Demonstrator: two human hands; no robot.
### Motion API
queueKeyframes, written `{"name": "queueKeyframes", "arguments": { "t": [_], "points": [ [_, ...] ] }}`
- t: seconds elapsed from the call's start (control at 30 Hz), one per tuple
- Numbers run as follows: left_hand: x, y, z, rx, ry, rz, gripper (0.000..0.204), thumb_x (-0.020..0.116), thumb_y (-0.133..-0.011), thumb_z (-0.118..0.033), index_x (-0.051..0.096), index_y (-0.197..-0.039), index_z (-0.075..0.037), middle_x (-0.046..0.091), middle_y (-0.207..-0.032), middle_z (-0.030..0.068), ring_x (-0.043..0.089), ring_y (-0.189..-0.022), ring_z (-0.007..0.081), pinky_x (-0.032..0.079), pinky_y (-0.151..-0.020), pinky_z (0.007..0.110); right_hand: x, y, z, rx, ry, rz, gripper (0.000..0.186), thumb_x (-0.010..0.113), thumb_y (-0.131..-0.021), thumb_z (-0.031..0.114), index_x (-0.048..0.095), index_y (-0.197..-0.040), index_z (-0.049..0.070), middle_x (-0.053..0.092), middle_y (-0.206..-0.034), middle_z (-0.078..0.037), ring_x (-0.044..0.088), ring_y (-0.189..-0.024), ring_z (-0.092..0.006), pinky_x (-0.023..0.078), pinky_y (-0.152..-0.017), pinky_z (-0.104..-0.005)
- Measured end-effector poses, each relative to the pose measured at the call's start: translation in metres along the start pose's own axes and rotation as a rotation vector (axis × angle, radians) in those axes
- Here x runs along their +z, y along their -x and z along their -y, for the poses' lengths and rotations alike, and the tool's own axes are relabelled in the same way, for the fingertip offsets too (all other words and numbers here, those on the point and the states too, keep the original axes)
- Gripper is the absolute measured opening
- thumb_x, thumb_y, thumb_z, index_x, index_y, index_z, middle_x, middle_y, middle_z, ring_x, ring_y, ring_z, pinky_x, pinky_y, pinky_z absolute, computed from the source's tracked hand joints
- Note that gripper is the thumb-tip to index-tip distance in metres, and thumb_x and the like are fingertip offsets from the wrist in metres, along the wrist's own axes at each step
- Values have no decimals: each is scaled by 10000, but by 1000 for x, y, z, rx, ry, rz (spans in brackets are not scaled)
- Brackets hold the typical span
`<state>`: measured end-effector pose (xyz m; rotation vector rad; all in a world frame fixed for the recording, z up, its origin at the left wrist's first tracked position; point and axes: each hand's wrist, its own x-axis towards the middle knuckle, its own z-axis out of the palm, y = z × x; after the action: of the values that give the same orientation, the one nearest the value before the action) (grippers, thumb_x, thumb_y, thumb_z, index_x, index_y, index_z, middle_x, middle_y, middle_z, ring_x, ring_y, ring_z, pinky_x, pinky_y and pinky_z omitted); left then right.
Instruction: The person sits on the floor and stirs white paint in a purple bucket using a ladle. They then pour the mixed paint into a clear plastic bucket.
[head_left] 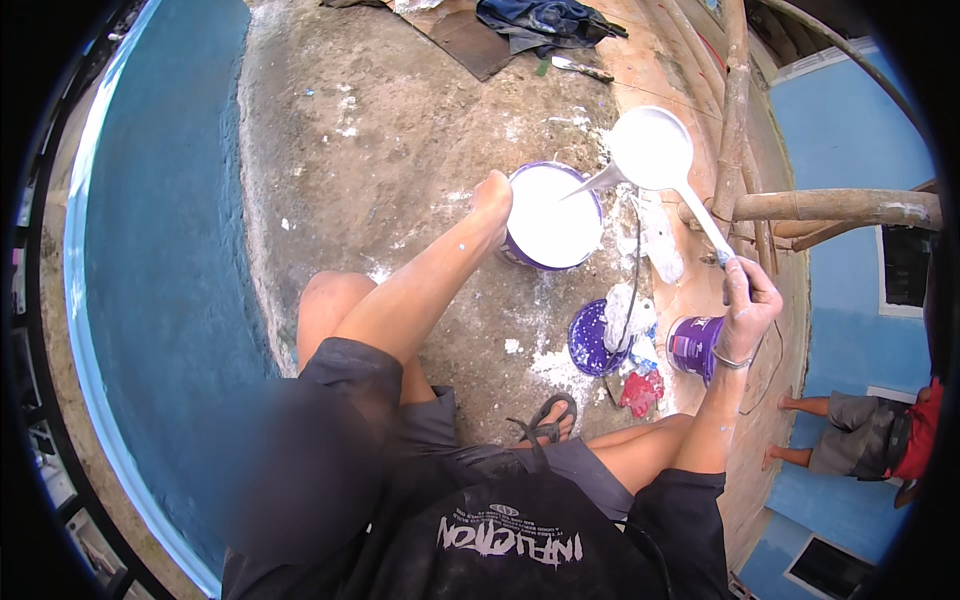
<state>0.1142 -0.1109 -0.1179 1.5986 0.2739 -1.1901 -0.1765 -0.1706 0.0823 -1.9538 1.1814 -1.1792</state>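
With my left hand (490,200) I grip the rim of a purple bucket (548,212) full of white liquid, like paint. My right hand (745,300) is closed on the long handle of a white-coated ladle (650,145), raised beside the bucket, with white liquid streaming from it into the bucket. Below lie a paint-spattered purple lid (587,340), a crumpled white plastic bag (625,310) and a red rag (642,392). A smaller purple pail (688,345) stands behind my right wrist.
Bamboo poles (830,208) cross at the right. A person in red and grey (850,440) stands beside a blue wall (840,350). A blue-painted strip (160,250) runs along my left. Dark cloth (530,25) and brown sheets lie at the far end.
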Motion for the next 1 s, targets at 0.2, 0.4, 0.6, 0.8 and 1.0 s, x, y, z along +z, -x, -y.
{"name": "queueKeyframes", "arguments": {
  "t": [0.2,0.4,0.6,0.8,1.0],
  "points": [
    [1,-8,5,-6,49,42,609,377,-1004,-349,586,-1330,121,583,-1424,286,582,-1308,385,432,-1096,455,-23,-15,31,-115,-42,-18,160,692,-967,49,732,-1054,-78,580,-760,20,440,-628,-37,327,-559,-214],
    [4,-15,8,12,15,-9,616,381,-998,-345,578,-1345,124,578,-1430,294,582,-1313,393,450,-1085,458,-38,-19,42,-351,158,-82,133,706,-952,-2,725,-1049,-92,593,-805,11,474,-670,-45,369,-585,-210],
    [4,-19,10,-10,37,12,616,382,-996,-346,588,-1340,122,583,-1424,296,577,-1323,399,446,-1100,463,-33,-7,40,-618,458,185,131,732,-916,-24,717,-1041,-61,597,-807,-46,531,-681,-113,415,-594,-256],
    [4,-9,5,-5,-4,-10,622,384,-1004,-362,584,-1349,116,582,-1429,288,574,-1329,395,445,-1109,461,26,2,-17,-780,665,460,171,752,-866,11,746,-1037,15,665,-857,-106,627,-733,-266,510,-660,-361],
    [4,-6,6,20,-11,-15,631,392,-1007,-376,581,-1364,109,526,-1490,287,541,-1365,399,432,-1130,454,71,1,-59,-642,785,596,123,710,-918,178,769,-984,92,723,-905,-98,690,-833,-299,549,-730,-399]
  ]
}}
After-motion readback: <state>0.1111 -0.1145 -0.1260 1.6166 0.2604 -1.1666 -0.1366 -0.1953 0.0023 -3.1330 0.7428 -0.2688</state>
